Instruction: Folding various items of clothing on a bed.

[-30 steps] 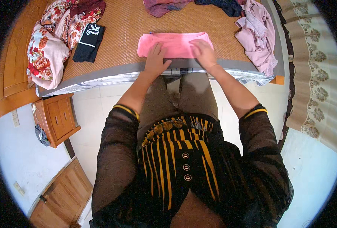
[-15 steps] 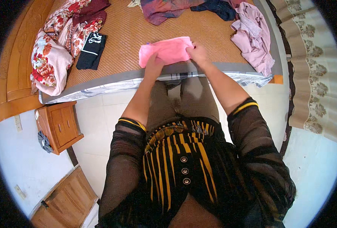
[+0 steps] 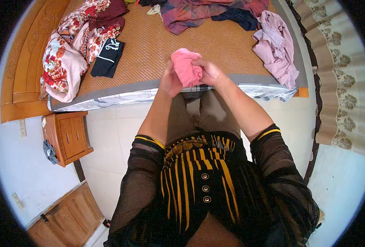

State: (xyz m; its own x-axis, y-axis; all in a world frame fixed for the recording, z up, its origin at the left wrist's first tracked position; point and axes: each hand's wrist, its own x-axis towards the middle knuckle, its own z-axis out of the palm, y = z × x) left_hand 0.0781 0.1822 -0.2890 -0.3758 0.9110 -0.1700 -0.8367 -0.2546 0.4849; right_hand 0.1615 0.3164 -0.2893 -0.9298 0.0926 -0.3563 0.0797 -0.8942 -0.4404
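A bundle of pink cloth (image 3: 185,68) is gathered up between my two hands, over the near edge of the bed. My left hand (image 3: 171,82) cups its left side, with the fingers partly hidden behind the fabric. On the other side my right hand (image 3: 209,72) grips it, thumb lying on top of the folds. What kind of garment or cloth it is does not show. To the left on the woven mat (image 3: 149,49) lies a folded black cloth piece (image 3: 108,57) with a white line and a white design.
Floral bedding (image 3: 63,61) is heaped at the left. Light pink clothing (image 3: 275,49) lies at the right, beside a dark blue garment (image 3: 238,18) and a purple-red patterned cloth (image 3: 190,14). A wooden nightstand (image 3: 69,138) stands left of me; a curtain (image 3: 330,74) hangs at the right.
The pink cloth was a flat folded rectangle on the bed's edge; now it is lifted and bunched into a compact bundle. Both hands have come closer together around it.
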